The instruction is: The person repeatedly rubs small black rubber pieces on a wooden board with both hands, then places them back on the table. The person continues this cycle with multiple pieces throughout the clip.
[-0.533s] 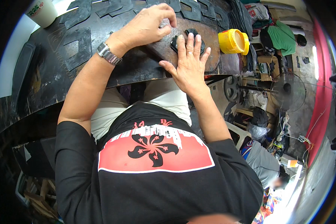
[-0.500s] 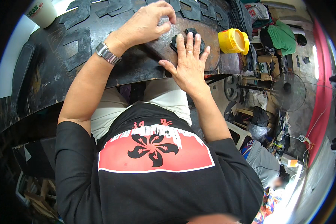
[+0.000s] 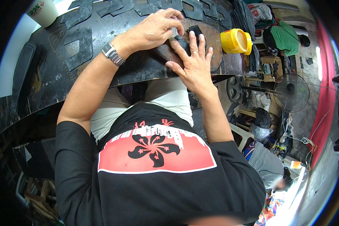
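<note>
On a brown board (image 3: 216, 56) at the table's near edge lies a dark, flat piece (image 3: 194, 31), mostly hidden by my hands. My right hand (image 3: 196, 62) rests over it, fingers spread, a ring on one finger. Just to the left, my left hand (image 3: 162, 29) is curled above the board's left part, thumb and fingers bent toward each other by the piece's left edge. Something small and greyish shows between those fingertips, too unclear to name. A metal watch (image 3: 113, 54) circles my left wrist. An open yellow tub (image 3: 236, 41) stands right of the board.
Several black cut-out pieces (image 3: 79, 45) lie across the dark table (image 3: 131, 69). A white cup (image 3: 42, 13) stands at the far left. To the right are stacked dark sheets (image 3: 243, 15), a fan (image 3: 290, 88), and people in green (image 3: 283, 37) and grey (image 3: 265, 162) tops.
My left hand has moved right and slightly down, closer to the dark piece. My right hand has shifted a little right and down, its fingers still spread; more of the piece's far end shows.
</note>
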A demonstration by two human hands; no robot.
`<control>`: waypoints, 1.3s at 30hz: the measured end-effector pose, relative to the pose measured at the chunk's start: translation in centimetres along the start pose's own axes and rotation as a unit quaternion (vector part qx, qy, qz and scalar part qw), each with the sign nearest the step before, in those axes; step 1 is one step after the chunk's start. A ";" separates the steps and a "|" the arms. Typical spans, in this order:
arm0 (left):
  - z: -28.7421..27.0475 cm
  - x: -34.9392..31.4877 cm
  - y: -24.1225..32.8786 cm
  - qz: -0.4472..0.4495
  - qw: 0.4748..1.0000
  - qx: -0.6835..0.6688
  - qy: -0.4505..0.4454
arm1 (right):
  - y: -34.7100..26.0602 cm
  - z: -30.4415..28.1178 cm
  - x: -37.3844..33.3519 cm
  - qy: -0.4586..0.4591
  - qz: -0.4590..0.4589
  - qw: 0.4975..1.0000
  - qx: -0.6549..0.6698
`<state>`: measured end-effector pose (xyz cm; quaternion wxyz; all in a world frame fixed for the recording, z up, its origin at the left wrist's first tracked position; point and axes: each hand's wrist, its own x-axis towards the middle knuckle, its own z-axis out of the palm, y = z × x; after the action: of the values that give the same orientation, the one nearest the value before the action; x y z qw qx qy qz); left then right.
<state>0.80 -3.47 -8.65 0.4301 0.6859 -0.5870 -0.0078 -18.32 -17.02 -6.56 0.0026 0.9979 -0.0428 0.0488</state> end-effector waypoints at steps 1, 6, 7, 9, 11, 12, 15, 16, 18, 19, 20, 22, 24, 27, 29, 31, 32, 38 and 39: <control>0.2 0.0 0.0 0.013 1.000 0.015 0.001 | -0.1 0.0 -0.3 -0.003 -0.001 1.000 0.017; 0.5 -0.4 0.5 0.019 0.996 0.080 -0.020 | 0.3 -0.3 -1.4 -0.004 -0.010 0.989 0.147; 0.5 -0.5 0.6 0.024 0.996 0.082 -0.012 | 0.7 -0.3 -1.5 0.019 -0.001 0.978 0.208; 0.4 -0.6 0.9 0.017 0.995 0.100 -0.017 | 1.6 -0.7 -2.2 0.095 0.004 0.943 0.319; 0.5 -0.6 1.2 0.004 0.996 0.092 -0.016 | 2.3 -0.9 -2.8 0.128 0.011 0.942 0.309; 0.6 -0.6 1.3 0.002 0.996 0.091 -0.012 | 2.3 -0.7 -3.0 0.101 0.025 0.961 0.255; 0.8 -0.6 1.6 -0.001 0.995 0.101 -0.008 | 1.4 0.2 -3.3 0.028 0.042 0.991 0.128; 0.8 -0.5 1.6 -0.001 0.995 0.101 -0.001 | 1.2 0.2 -3.6 0.032 0.018 0.993 0.112; 0.8 -0.5 1.6 -0.014 0.994 0.112 -0.009 | 1.0 -0.1 -4.0 0.036 -0.007 0.995 0.095; 0.8 -0.5 1.5 -0.010 0.994 0.106 0.003 | 1.3 -0.5 -4.0 0.049 0.010 0.989 0.140; 0.9 -0.4 1.5 -0.010 0.994 0.106 0.010 | 1.9 -1.0 -4.0 0.062 0.025 0.981 0.183; 1.0 -0.4 1.4 -0.005 0.993 0.118 0.029 | 3.2 -1.7 -3.6 0.143 0.054 0.938 0.310; 1.4 -0.3 1.5 0.008 0.989 0.140 0.050 | 4.3 -1.9 -3.4 0.190 0.101 0.875 0.434; 1.5 -0.6 1.4 0.004 0.985 0.170 -0.003 | 5.8 -1.1 -2.2 0.148 0.111 0.928 0.323; 1.5 -0.6 1.4 0.004 0.988 0.154 0.001 | 6.5 -0.2 -1.6 0.089 0.111 0.955 0.260; 1.4 -0.7 1.4 -0.005 0.989 0.148 -0.004 | 6.6 0.7 -1.4 0.061 0.108 0.974 0.188; 1.3 -0.7 1.5 -0.010 0.989 0.146 -0.008 | 6.5 1.0 -1.4 0.039 0.125 0.979 0.157; 1.2 -0.6 1.9 0.002 0.987 0.163 0.007 | 5.6 1.4 -1.5 0.026 0.134 0.990 0.045; 1.3 -0.6 1.9 0.000 0.984 0.179 0.008 | 5.6 1.3 -1.4 0.024 0.131 0.991 0.024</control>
<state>-1.56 -3.63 -8.57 0.3054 0.7517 -0.5753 0.1030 -20.06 -22.51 -8.01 -0.0271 0.9820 -0.1719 0.0736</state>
